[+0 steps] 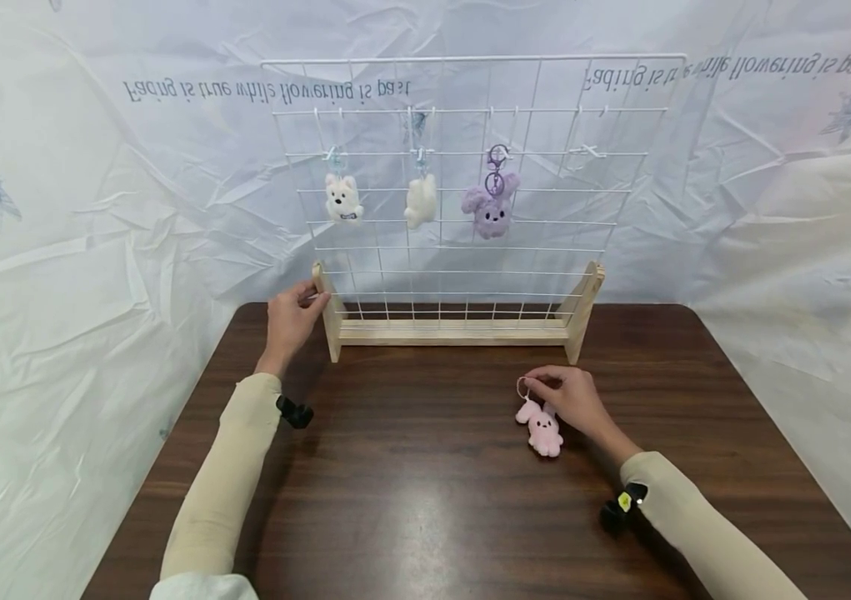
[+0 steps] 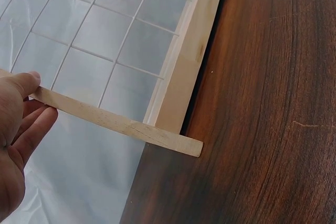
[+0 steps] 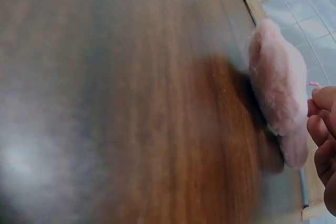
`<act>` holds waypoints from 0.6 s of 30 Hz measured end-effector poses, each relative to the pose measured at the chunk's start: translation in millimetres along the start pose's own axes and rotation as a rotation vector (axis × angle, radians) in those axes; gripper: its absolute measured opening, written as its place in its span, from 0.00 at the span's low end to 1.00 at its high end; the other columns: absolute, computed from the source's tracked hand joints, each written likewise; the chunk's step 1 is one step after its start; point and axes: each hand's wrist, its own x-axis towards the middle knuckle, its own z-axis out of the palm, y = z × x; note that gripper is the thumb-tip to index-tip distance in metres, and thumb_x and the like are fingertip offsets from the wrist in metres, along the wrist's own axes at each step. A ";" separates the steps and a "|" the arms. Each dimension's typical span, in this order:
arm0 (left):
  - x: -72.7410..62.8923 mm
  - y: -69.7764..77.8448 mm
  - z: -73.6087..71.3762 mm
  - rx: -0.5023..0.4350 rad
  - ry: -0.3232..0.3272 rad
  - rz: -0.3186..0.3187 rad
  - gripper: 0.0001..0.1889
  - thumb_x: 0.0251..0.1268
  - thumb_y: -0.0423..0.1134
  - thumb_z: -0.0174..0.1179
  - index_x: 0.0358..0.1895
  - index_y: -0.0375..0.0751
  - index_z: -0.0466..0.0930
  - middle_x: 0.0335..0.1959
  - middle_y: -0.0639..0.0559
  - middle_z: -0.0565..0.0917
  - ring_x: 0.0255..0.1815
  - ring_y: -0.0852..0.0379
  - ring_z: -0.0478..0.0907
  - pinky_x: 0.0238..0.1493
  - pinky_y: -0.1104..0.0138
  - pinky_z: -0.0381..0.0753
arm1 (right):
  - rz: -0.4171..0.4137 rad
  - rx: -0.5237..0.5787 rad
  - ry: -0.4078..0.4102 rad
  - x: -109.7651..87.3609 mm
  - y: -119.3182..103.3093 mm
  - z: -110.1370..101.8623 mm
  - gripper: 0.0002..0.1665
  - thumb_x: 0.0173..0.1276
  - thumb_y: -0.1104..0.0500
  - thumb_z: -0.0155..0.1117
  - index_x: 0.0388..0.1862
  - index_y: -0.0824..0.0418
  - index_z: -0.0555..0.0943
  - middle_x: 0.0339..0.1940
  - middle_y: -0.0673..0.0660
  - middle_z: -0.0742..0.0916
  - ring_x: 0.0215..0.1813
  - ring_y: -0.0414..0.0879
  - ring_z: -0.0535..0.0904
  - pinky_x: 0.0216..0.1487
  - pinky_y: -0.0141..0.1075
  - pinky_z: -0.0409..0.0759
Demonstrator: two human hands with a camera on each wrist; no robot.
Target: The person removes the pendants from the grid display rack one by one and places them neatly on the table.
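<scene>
My left hand (image 1: 292, 323) pinches the upper end of the wooden side leg (image 2: 121, 123) of a white wire grid rack (image 1: 463, 248), thumb on one face and fingers on the other. My right hand (image 1: 571, 398) pinches the pink cord of a pink bunny plush keychain (image 1: 544, 432), whose ring (image 1: 522, 387) sticks out past the fingertips. In the right wrist view the pink plush (image 3: 278, 80) dangles beside the fingers, close over the tabletop. Whether it touches the wood, I cannot tell.
On the grid's hooks hang a white dog plush (image 1: 342, 200), a white plush (image 1: 421, 202) turned backwards and a purple bunny plush (image 1: 493, 208). A bare hook (image 1: 586, 151) sits to their right. The rack's wooden base (image 1: 451, 335) stands on the brown table (image 1: 410, 467), before a printed white cloth.
</scene>
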 end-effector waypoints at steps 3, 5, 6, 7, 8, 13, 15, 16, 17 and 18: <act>0.3 0.5 -0.1 0.003 0.000 0.006 0.19 0.72 0.40 0.66 0.59 0.30 0.83 0.53 0.34 0.86 0.52 0.40 0.87 0.49 0.49 0.88 | 0.010 -0.032 -0.011 4.2 1.1 2.3 0.05 0.71 0.54 0.71 0.42 0.50 0.91 0.34 0.47 0.91 0.18 0.37 0.76 0.21 0.31 0.75; 0.3 0.8 -0.1 0.003 0.000 0.008 0.19 0.72 0.40 0.66 0.58 0.30 0.83 0.53 0.34 0.86 0.52 0.40 0.87 0.49 0.49 0.88 | 0.018 -0.058 -0.016 6.2 2.0 3.7 0.05 0.71 0.53 0.71 0.42 0.50 0.91 0.34 0.47 0.91 0.17 0.37 0.74 0.21 0.31 0.74; 0.3 0.9 0.0 0.003 0.000 0.009 0.19 0.72 0.40 0.66 0.58 0.30 0.83 0.53 0.34 0.86 0.52 0.40 0.87 0.49 0.49 0.88 | 0.022 -0.066 -0.020 6.8 2.8 4.4 0.05 0.71 0.54 0.71 0.42 0.50 0.91 0.35 0.47 0.91 0.17 0.37 0.74 0.21 0.31 0.74; 0.3 0.9 0.1 0.006 -0.001 0.010 0.19 0.72 0.40 0.66 0.58 0.30 0.83 0.53 0.34 0.86 0.52 0.41 0.87 0.49 0.49 0.88 | 0.025 -0.071 -0.024 7.1 3.7 5.1 0.05 0.71 0.54 0.71 0.42 0.50 0.91 0.35 0.47 0.91 0.18 0.36 0.74 0.21 0.31 0.73; 0.3 0.9 0.2 0.006 -0.001 0.011 0.19 0.72 0.40 0.66 0.58 0.31 0.83 0.53 0.34 0.86 0.52 0.41 0.87 0.49 0.49 0.88 | 0.029 -0.077 -0.030 7.2 4.8 5.7 0.05 0.71 0.54 0.71 0.41 0.51 0.92 0.35 0.48 0.91 0.18 0.37 0.74 0.21 0.31 0.73; 0.1 0.9 0.0 0.005 0.000 0.021 0.19 0.72 0.40 0.66 0.58 0.31 0.84 0.52 0.34 0.87 0.52 0.41 0.87 0.49 0.49 0.88 | 0.040 -0.088 -0.057 6.2 9.0 7.8 0.06 0.72 0.55 0.70 0.41 0.52 0.92 0.35 0.49 0.92 0.18 0.37 0.73 0.20 0.31 0.72; -0.2 0.7 -0.3 0.004 0.001 0.022 0.18 0.72 0.40 0.66 0.58 0.31 0.84 0.52 0.34 0.87 0.52 0.41 0.87 0.49 0.49 0.88 | 0.043 -0.086 -0.063 5.8 9.6 8.4 0.06 0.72 0.55 0.70 0.42 0.53 0.92 0.36 0.50 0.92 0.19 0.36 0.74 0.20 0.31 0.72; -0.3 0.7 -0.4 0.004 0.001 0.022 0.18 0.72 0.40 0.66 0.58 0.31 0.84 0.52 0.34 0.87 0.52 0.41 0.87 0.49 0.49 0.88 | 0.040 -0.087 -0.066 5.7 9.7 8.6 0.07 0.72 0.55 0.70 0.42 0.53 0.92 0.36 0.51 0.92 0.19 0.36 0.74 0.21 0.30 0.72; -0.4 0.8 -0.6 0.005 0.002 0.022 0.18 0.72 0.40 0.66 0.58 0.31 0.84 0.52 0.34 0.87 0.52 0.41 0.87 0.49 0.49 0.88 | 0.044 -0.086 -0.068 5.7 9.6 8.6 0.07 0.72 0.55 0.70 0.42 0.54 0.92 0.36 0.51 0.92 0.18 0.36 0.73 0.20 0.30 0.71; -0.5 0.9 -0.8 0.007 0.002 0.023 0.18 0.72 0.40 0.66 0.58 0.31 0.84 0.52 0.34 0.87 0.52 0.41 0.87 0.49 0.49 0.88 | 0.049 -0.086 -0.068 5.6 9.4 8.7 0.07 0.72 0.55 0.70 0.42 0.54 0.92 0.37 0.51 0.92 0.17 0.36 0.72 0.20 0.30 0.70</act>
